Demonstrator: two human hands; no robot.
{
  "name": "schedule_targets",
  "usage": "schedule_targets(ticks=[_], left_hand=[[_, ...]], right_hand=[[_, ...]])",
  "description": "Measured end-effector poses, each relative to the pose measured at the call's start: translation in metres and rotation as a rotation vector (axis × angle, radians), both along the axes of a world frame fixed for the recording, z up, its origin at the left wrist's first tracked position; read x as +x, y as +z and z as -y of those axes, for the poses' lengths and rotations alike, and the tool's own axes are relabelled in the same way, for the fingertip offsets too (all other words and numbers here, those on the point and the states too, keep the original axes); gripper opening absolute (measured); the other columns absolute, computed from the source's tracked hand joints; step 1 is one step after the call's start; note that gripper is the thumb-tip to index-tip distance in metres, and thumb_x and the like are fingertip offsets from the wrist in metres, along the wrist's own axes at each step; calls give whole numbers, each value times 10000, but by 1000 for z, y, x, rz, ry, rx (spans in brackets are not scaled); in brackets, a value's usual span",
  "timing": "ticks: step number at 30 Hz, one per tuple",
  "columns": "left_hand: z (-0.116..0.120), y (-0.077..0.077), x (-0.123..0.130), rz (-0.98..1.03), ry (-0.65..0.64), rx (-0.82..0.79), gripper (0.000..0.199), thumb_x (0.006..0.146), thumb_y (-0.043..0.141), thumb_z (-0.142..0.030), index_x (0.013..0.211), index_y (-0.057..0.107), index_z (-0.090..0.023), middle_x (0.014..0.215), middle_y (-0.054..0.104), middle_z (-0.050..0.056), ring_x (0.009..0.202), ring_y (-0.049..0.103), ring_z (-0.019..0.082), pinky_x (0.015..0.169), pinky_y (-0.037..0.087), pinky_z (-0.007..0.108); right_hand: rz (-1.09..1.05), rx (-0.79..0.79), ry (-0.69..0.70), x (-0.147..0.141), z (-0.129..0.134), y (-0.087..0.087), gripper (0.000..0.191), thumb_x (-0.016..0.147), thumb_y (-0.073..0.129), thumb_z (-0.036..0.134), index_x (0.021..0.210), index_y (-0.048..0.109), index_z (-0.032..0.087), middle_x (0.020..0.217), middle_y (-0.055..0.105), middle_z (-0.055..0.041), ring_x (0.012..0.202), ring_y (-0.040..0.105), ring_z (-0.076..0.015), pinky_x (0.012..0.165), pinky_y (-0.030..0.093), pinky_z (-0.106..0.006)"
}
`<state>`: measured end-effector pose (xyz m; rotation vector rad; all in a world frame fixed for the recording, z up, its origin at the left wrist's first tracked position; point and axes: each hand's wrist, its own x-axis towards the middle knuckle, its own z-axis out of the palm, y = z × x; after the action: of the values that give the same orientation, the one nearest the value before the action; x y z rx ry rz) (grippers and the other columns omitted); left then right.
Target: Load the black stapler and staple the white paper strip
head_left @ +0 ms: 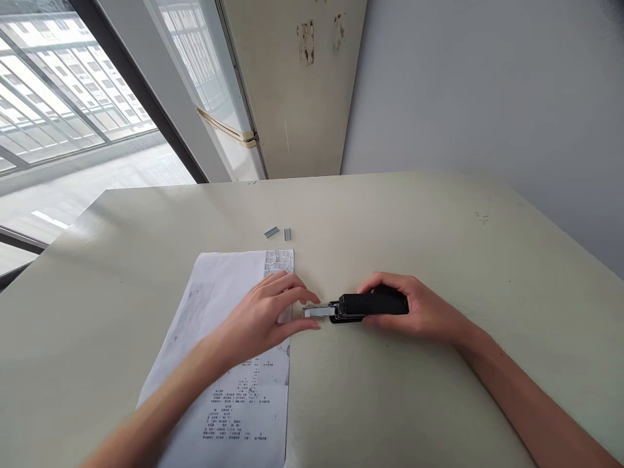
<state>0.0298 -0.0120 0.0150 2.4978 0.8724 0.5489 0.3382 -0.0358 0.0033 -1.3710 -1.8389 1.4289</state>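
A black stapler lies on its side or low over the table, its metal staple tray sticking out of the left end. My right hand is wrapped round the stapler's right end, thumb on the near side and fingers on the far side. Around the tray's tip, my left hand has thumb and fingers apart, with no clear contact on the metal. Under the left hand is a printed paper sheet, partly covered by the forearm. Two small grey staple strips lie beyond the paper's top edge.
The pale table spans the view. Behind it stand a grey wall, a worn beige panel and a glass door with a handle. Railings show through the window at left.
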Motion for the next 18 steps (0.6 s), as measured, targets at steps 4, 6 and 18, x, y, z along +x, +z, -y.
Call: schedule_targets(ticks=[4, 6, 18], left_hand=[[-14, 5, -13, 35, -120, -137, 222, 1011, 705, -407, 1143, 799, -256, 1003, 769, 53, 908, 678, 199, 830, 571, 341], [-17, 4, -16, 58, -165, -201, 200, 991, 736, -382, 1141, 816, -277, 970, 794, 42, 895, 690, 196, 824, 584, 339], [-2, -15, 7, 153, -199, -154, 152, 975, 755, -384, 942, 809, -246, 846, 792, 19, 769, 692, 166, 783, 562, 327]], right_hand=[[8, -6, 2, 2, 0, -1, 313, 848, 816, 484, 1060, 715, 278, 991, 706, -23, 836, 621, -213, 709, 500, -323], [-3, -9, 23, 3, -1, -1, 330, 850, 815, 511, 1059, 717, 276, 1002, 713, -25, 825, 617, -209, 703, 489, -322], [-308, 84, -197, -10, 5, -9, 572, 1018, 439, 740, 912, 723, 255, 979, 719, -71, 950, 648, -254, 911, 526, -381]])
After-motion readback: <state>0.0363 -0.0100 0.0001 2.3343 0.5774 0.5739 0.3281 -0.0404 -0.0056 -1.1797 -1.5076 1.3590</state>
